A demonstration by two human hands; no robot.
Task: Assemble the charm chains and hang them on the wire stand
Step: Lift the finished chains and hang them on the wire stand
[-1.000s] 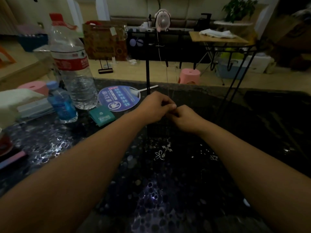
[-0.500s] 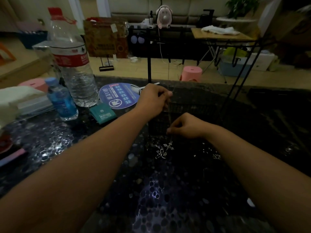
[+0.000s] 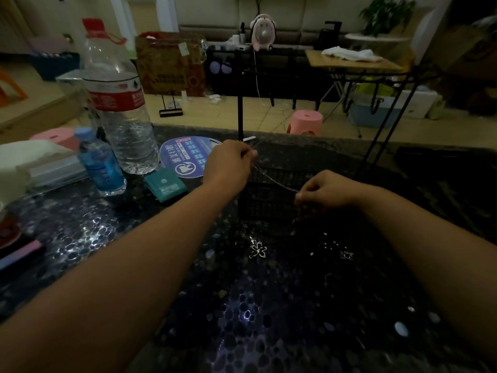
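Both hands, left (image 3: 228, 165) and right (image 3: 326, 188), apparently pinched, held apart.

Bare table (image 3: 269, 319) lies open between the forearms; leftward, a large bottle (image 3: 118, 103), small bottle (image 3: 100, 162) and fan (image 3: 188, 157) crowd the way; the wire stand (image 3: 269, 195) blocks ahead

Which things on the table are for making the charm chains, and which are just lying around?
For the job:
left hand and right hand, pinching the thin silver chain
black wire stand
silver flower charm

Just lying about:
big clear water bottle
small blue bottle
round blue paper fan
small teal packet
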